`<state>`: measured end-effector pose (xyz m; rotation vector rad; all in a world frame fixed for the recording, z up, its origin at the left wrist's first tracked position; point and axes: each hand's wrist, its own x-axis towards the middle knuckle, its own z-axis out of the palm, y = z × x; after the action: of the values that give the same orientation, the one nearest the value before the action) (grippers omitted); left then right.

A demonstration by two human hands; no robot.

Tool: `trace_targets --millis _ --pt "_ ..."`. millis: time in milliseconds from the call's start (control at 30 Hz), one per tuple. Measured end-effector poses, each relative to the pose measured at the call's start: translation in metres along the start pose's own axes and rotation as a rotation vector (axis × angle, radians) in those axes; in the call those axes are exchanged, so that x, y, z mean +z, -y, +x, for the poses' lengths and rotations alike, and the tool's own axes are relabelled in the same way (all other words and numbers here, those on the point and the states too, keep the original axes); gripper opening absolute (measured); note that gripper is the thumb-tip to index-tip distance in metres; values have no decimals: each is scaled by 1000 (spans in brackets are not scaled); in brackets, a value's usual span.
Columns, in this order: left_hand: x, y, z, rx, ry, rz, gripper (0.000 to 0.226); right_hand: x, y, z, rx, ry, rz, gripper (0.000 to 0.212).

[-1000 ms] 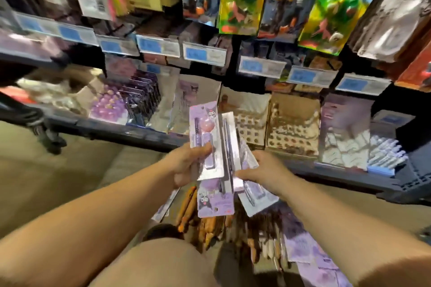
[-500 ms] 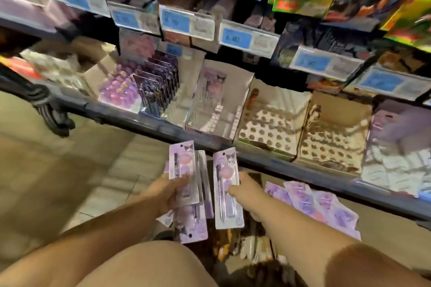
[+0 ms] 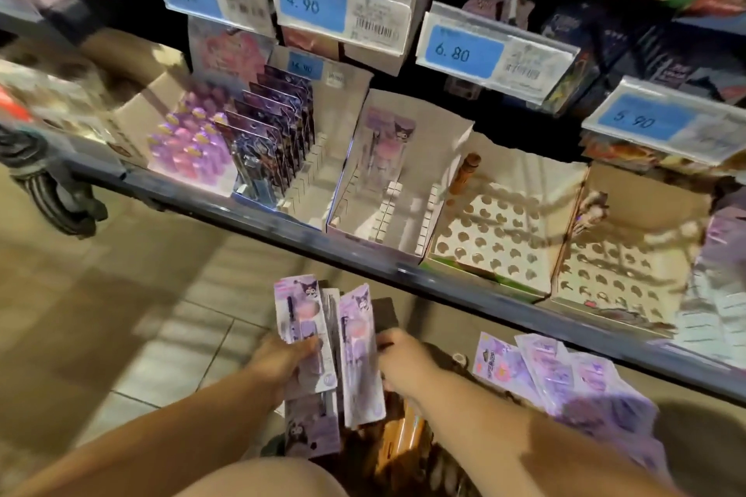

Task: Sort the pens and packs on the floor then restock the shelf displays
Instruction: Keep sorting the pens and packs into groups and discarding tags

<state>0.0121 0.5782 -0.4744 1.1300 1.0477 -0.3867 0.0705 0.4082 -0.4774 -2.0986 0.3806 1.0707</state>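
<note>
Left hand point(image 3: 282, 360) is gripping a fanned stack of glossy purple pen packs point(image 3: 300, 329) near the shelf point(image 3: 242, 211).
Right hand point(image 3: 405, 361) is pinching one rectangular pack point(image 3: 360, 355) beside them; loose packs point(image 3: 545, 375) are lying right on the tiled floor point(image 3: 141, 315).

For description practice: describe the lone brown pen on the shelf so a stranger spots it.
On the bottom shelf, look below the 6.80 price tag to the tray of round holes. The brown pen stands at its back left corner, its only pen.
</note>
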Motion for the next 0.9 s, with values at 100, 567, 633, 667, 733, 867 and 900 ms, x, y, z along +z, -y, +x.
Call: trace_targets --millis 100,567,633,667,733,867,900 --pt "8 1 9 29 -96 136 11 7 -3 9 15 45 -62 36" --pt "41 4 -32 220 -369 1054 47 -44 -32 -45 -107 108 -200 36" --pt "49 2 -47 213 -356 1080 51 -62 -36 -70 -122 68 -69 33" --pt "55 0 -55 224 -317 1073 55 -75 -38 -84 -145 49 2 29" --pt "74 -5 -76 289 -220 1080 53 -106 -48 -112 -203 -5 109 18" --pt "134 -8 -127 460 -55 1160 39 -185 -85 -172 -315 -197 155 21" --pt "151 -6 -142 491 -17 1184 36 -204 -97 -189 -329 -248 163 22"
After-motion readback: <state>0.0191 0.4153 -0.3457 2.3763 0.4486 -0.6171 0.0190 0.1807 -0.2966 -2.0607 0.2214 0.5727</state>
